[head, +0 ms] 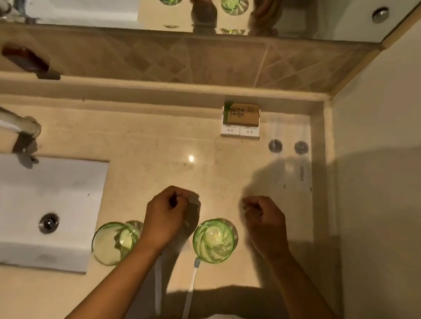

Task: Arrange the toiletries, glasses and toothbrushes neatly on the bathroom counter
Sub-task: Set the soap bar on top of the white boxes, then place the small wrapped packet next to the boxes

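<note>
Two green glasses stand upright near the counter's front edge: the left glass (112, 244) beside the sink and the right glass (213, 241) between my hands. A white toothbrush (191, 288) lies flat just in front of the right glass, bristles towards it. My left forearm partly hides a second toothbrush (158, 289). My left hand (165, 216) hovers between the glasses with its fingers curled in; I cannot make out anything in it. My right hand (265, 221) is a loose fist right of the right glass, touching nothing. Small toiletry boxes (240, 120) are stacked at the back ledge.
A white sink (24, 204) with a chrome tap (0, 121) fills the left side. Two clear bottles with grey caps (275, 145) (300, 147) stand at the back right by the side wall. A mirror (303, 16) runs above the tiled backsplash. A brown soap dish (26, 57) hangs on the wall.
</note>
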Available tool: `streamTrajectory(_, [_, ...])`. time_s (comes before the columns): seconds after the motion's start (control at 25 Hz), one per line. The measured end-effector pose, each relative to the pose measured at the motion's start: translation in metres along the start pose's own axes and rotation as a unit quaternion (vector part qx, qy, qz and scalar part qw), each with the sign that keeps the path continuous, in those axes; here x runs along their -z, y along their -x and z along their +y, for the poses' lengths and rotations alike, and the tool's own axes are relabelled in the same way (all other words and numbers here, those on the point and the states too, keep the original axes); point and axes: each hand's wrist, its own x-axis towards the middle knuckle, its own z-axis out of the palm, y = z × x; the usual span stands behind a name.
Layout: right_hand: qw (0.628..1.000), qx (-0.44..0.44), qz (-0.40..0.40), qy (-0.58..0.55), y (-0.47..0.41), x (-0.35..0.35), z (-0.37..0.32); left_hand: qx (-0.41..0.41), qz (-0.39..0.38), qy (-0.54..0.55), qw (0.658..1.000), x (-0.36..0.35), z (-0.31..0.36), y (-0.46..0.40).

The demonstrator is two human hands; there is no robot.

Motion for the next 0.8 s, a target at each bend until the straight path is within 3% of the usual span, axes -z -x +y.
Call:
streamTrajectory(0.16, [1.000, 0.007, -0.006, 0.019, 0.041, -0.011, 0.009, 0.032, 0.026, 0.009, 0.999, 0.009, -0.047, 0.067])
streamTrajectory(0.4, [0.993, -0.099, 0.031, 0.050, 0.098, -0.024, 0.035, 0.121, 0.060, 0.021, 0.991, 0.024, -0.116, 0.131])
streamTrajectory(0.52, [0.990, -0.104, 0.037, 0.090, 0.124, -0.036, 0.038, 0.154, 0.083, 0.016, 0.984, 0.038, -0.143, 0.143])
streamTrajectory(0.68, [0.994, -0.013, 0.016, 0.109, 0.156, -0.077, 0.012, 0.165, 0.076, 0.033, 0.983, 0.070, -0.154, 0.141])
streamTrajectory(0.8, [0.989, 0.100, -0.076, 0.080, 0.172, -0.122, -0.013, 0.171, 0.021, 0.057, 0.983, 0.087, -0.168, 0.125])
